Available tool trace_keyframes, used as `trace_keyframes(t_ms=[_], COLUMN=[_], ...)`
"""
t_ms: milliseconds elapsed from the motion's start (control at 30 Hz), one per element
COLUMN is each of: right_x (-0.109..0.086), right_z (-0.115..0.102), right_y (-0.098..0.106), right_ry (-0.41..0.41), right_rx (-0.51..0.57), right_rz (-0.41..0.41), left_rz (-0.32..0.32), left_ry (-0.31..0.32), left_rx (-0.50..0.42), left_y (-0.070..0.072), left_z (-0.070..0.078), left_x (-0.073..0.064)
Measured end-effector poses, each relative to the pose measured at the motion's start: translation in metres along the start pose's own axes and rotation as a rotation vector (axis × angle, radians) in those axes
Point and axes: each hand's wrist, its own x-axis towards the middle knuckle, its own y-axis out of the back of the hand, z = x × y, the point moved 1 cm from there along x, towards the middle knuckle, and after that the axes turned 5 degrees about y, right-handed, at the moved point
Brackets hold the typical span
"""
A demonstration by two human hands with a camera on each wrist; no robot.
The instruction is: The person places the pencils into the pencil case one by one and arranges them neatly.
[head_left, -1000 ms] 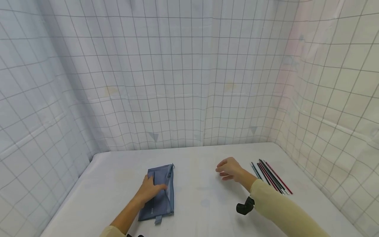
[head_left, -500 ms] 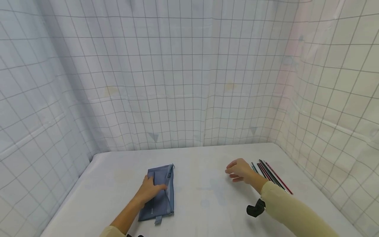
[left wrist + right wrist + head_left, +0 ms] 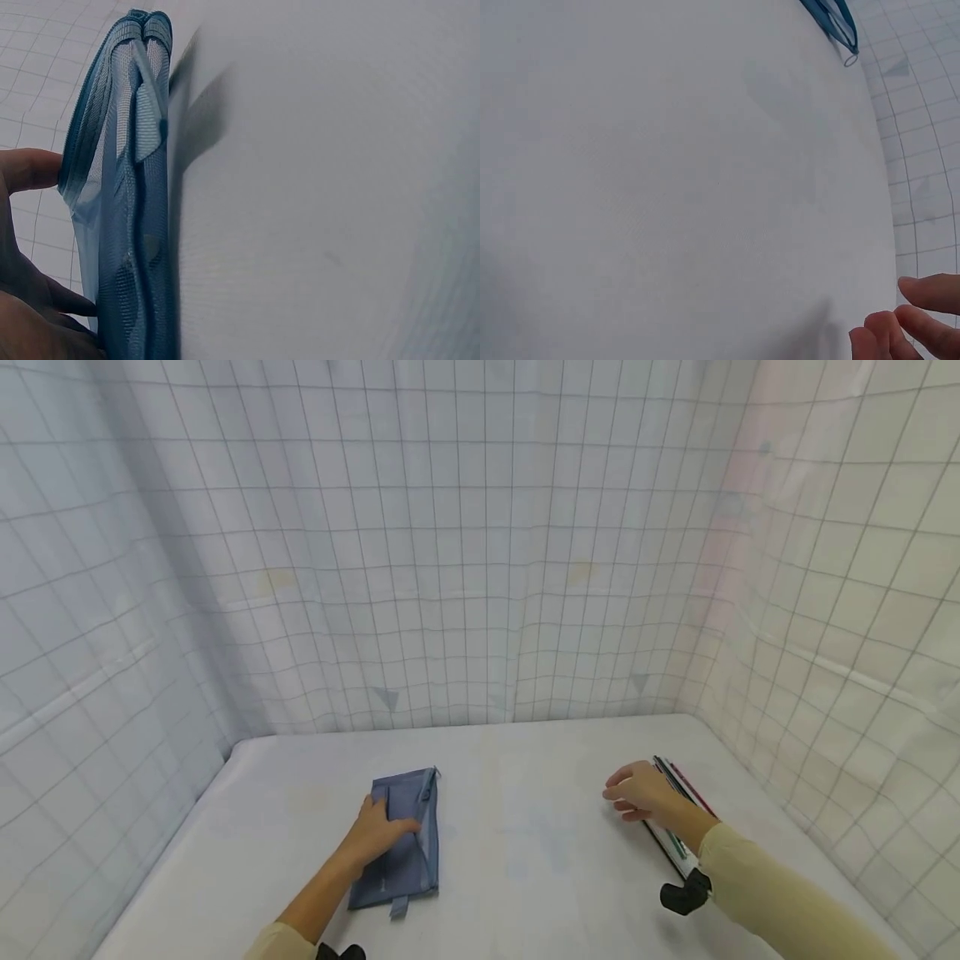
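A flat blue mesh pouch (image 3: 408, 878) with a zip lies left of the middle of the table. Spread over it, my left hand (image 3: 371, 837) presses on its top, thumb reaching across toward the zipped side. In the left wrist view the pouch (image 3: 139, 255) shows edge-on, a fingertip touching the raised zip edge (image 3: 81, 120). My right hand (image 3: 641, 791) hovers over the right side with loosely bent fingers and nothing in them. Partly hidden beneath that hand and forearm lies a bundle of long slim pencil-like sticks (image 3: 693, 790), dark, red and pale.
The white table (image 3: 495, 827) is ringed by white grid-patterned curtain (image 3: 480, 568) at the back and both sides. A short fabric tab (image 3: 399, 907) sticks out from the pouch's near edge. Black cameras (image 3: 686, 893) are strapped to the wrists.
My right hand has moved rightward, from the right of the table's middle to over the sticks, covering more of them. The left hand stays on the pouch. The head view has tilted slightly.
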Motion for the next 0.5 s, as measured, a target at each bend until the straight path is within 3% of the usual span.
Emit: trace_keyframes(t_ms=[233,500], right_x=[-0.008,-0.016], right_z=[0.013,0.024], right_y=[0.013,0.026], right_ry=[0.008,0.065], right_rx=[-0.020,-0.203], right_rz=[0.016,0.033], left_rz=[-0.012,-0.006], left_ry=[0.009,0.001], left_rx=[-0.009,-0.024], left_y=[0.000,0.000], left_z=[-0.001,-0.001], left_x=[0.000,-0.002])
